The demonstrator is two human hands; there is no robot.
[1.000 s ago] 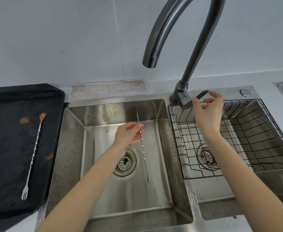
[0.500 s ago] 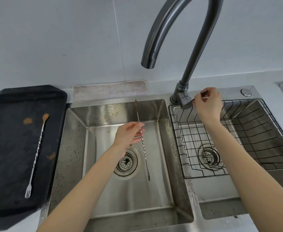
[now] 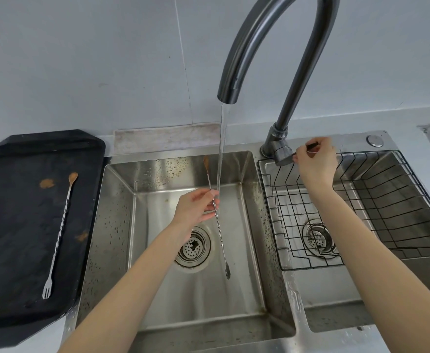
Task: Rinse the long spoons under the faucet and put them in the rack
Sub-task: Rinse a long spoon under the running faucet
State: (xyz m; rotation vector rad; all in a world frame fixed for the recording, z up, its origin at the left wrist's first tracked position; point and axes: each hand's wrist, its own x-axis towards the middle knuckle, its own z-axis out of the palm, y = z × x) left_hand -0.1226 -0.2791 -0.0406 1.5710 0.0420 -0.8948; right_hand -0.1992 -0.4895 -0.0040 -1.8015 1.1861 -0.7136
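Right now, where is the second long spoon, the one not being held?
In the head view the second spoon lies far left on the black tray, left of the sink basin.

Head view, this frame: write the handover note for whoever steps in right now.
Left hand: pinching the long spoon mid-shaft over the left basin, beside the water stream.
Right hand: on the faucet handle; water running.
Second spoon: dirty, lying on the black tray.
Rack in the right basin holds no spoons.
Done: none racked. Left: rinse and rack both spoons.
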